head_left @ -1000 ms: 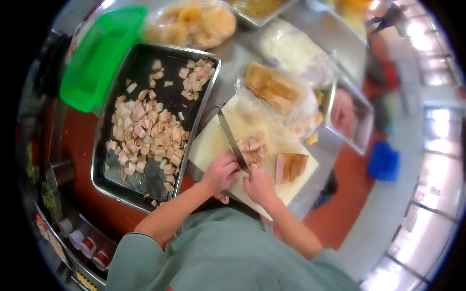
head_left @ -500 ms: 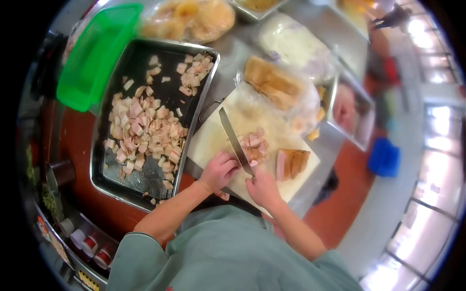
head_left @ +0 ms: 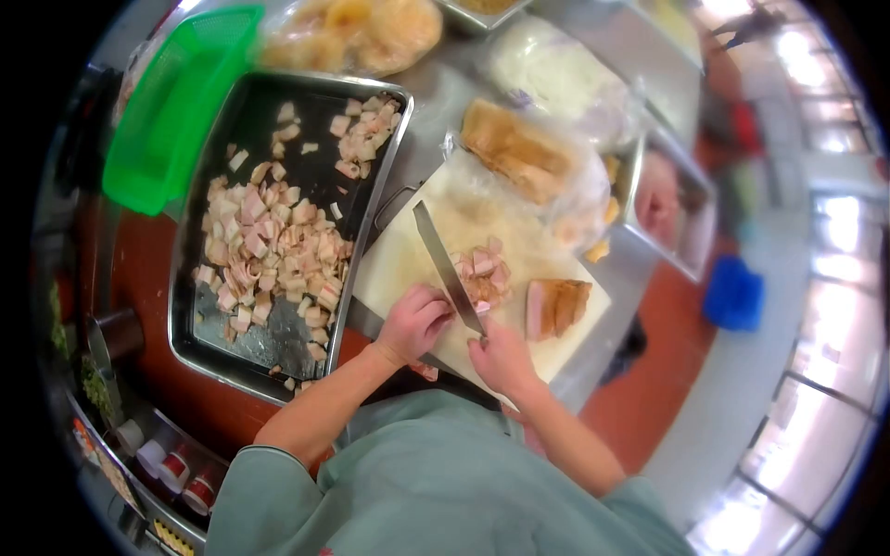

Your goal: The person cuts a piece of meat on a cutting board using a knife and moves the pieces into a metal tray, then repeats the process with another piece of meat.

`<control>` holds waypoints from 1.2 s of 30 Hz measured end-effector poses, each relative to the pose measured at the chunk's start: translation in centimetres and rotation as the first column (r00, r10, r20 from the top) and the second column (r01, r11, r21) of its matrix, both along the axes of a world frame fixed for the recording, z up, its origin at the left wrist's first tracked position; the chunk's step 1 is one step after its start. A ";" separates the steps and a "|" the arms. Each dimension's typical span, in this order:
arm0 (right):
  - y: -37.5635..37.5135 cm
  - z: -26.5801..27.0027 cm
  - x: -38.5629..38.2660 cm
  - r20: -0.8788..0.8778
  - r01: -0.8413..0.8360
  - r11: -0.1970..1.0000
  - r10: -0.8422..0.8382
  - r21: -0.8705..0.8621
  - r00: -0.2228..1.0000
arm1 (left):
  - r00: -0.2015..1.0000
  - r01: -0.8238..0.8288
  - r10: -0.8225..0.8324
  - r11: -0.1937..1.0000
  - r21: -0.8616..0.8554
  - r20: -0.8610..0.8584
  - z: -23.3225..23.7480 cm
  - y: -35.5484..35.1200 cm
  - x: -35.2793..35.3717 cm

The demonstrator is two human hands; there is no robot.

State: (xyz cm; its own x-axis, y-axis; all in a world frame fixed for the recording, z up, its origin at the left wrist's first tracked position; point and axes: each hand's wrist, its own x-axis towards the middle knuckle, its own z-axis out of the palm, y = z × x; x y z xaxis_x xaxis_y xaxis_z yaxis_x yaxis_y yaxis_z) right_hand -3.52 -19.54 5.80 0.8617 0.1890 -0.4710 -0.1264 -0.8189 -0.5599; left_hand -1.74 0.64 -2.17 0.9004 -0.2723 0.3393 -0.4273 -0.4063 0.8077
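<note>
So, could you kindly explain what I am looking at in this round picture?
It is one fisheye view from a camera on a person's head, looking down at their own bare hands. The right hand grips a knife over a white cutting board; the left hand lies curled beside the blade. On the board lie diced meat and an uncut slab. To the left, a metal tray holds more cubes, next to a green basket.
</note>
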 end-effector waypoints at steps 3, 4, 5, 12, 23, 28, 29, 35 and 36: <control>-0.6 3.3 -1.2 -0.054 -0.018 1.000 0.017 -0.022 0.998 | 1.000 0.002 -0.002 1.000 -0.026 0.019 -0.1 -0.2 0.1; -0.7 3.7 -1.5 -0.070 -0.028 0.999 0.025 -0.040 0.997 | 1.000 0.005 -0.004 1.000 -0.025 0.026 -0.2 -0.1 0.2; -0.8 4.0 -1.9 -0.088 -0.040 0.998 0.035 -0.056 0.996 | 1.000 0.006 -0.005 1.000 -0.023 0.030 -0.2 -0.1 0.2; 1.3 -2.6 -0.1 -0.043 -0.079 0.985 0.073 -0.153 0.996 | 1.000 -0.018 0.019 0.999 -0.030 0.006 -0.4 -0.2 0.2; -1.3 4.5 -1.0 -0.130 -0.038 0.998 0.031 -0.052 0.991 | 1.000 -0.011 0.012 1.000 -0.024 0.013 0.0 -0.2 0.4; -1.1 3.0 -0.8 -0.106 -0.060 0.997 0.055 -0.049 0.993 | 1.000 -0.014 0.014 1.000 -0.023 0.025 0.1 -0.3 0.5; -0.7 2.0 -0.6 -0.091 -0.062 0.997 0.057 -0.045 0.994 | 1.000 -0.014 0.015 1.000 -0.023 0.023 0.1 -0.3 0.5; 1.6 -1.6 1.0 -0.015 -0.010 1.000 0.010 -0.022 1.000 | 0.998 -0.061 0.060 0.998 0.030 0.024 -0.5 -0.5 0.2; 1.7 -1.4 0.9 -0.016 0.001 1.000 -0.001 -0.019 1.000 | 0.998 -0.061 0.060 0.997 0.042 0.019 -0.6 -0.5 -0.2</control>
State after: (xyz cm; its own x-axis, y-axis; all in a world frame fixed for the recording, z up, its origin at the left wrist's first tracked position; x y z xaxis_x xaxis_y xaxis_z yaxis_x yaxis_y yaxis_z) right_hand -2.64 -17.85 4.43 0.8541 0.1794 -0.4882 -0.1360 -0.8290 -0.5425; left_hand -1.98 0.13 -2.81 0.9097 -0.2320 0.3443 -0.4147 -0.4652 0.7821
